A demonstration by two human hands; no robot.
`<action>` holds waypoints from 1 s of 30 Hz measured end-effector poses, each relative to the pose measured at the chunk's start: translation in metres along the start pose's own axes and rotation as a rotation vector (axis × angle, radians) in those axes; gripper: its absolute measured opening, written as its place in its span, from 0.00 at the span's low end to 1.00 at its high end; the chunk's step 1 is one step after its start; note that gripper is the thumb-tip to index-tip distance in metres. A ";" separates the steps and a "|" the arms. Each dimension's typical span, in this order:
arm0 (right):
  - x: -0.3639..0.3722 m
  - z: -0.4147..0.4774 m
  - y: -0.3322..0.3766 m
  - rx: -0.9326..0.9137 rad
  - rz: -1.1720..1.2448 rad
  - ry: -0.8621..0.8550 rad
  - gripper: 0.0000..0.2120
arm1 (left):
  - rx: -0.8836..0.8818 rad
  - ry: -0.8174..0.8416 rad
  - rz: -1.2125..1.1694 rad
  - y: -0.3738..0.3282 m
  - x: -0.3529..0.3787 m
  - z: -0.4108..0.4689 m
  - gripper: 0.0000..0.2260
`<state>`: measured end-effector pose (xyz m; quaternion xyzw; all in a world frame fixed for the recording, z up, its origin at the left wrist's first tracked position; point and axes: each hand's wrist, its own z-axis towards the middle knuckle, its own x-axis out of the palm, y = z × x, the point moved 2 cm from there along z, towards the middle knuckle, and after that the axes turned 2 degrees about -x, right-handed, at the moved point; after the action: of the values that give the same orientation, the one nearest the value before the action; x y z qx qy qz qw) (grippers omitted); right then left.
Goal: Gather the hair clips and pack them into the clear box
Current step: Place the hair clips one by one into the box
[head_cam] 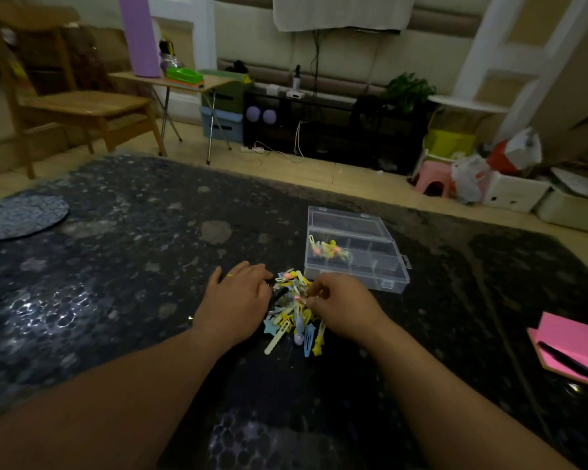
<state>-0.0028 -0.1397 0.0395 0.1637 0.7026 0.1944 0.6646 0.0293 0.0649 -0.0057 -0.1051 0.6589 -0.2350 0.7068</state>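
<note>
**Two hands in one pile of clips, one box open beside it**

One loose heap of pastel hair clips lies near the middle of the dark speckled tabletop. The yellow, blue and pink pieces are too tangled to count.

The left hand, with one ring on a finger, rests against the heap's left side, its fingers spread and holding nothing. The right hand sits on the heap's right side with curled fingertips pinched narrowly on clips near the top. I cannot tell how many it holds.

One clear box stands just beyond the heap towards the far edge, its lid lying open behind it. A few clips sit in one left-hand compartment.

One pink notebook with one black pen on it lies at the right edge. One round blue mat lies at the left edge.
</note>
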 end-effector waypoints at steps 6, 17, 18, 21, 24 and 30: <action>-0.004 -0.001 -0.011 -0.019 -0.075 0.062 0.13 | 0.009 -0.016 -0.007 0.003 0.003 0.002 0.19; 0.036 -0.022 -0.028 -0.184 -0.025 -0.272 0.07 | 0.001 -0.004 0.001 0.000 0.001 0.000 0.20; 0.039 -0.024 -0.029 -0.195 -0.027 -0.310 0.05 | -0.002 -0.005 0.004 -0.001 0.000 0.000 0.20; 0.038 -0.023 -0.032 -0.186 0.035 -0.382 0.07 | 0.001 0.004 0.023 -0.001 0.000 0.001 0.20; 0.035 -0.023 -0.035 -0.155 0.127 -0.404 0.07 | 0.000 0.000 0.027 -0.003 0.000 0.001 0.19; 0.031 -0.024 -0.045 -0.039 0.438 -0.469 0.09 | -0.008 0.027 -0.017 -0.003 -0.001 0.001 0.18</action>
<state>-0.0271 -0.1649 -0.0082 0.3386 0.4744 0.3032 0.7539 0.0302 0.0627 -0.0039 -0.1106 0.6683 -0.2397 0.6955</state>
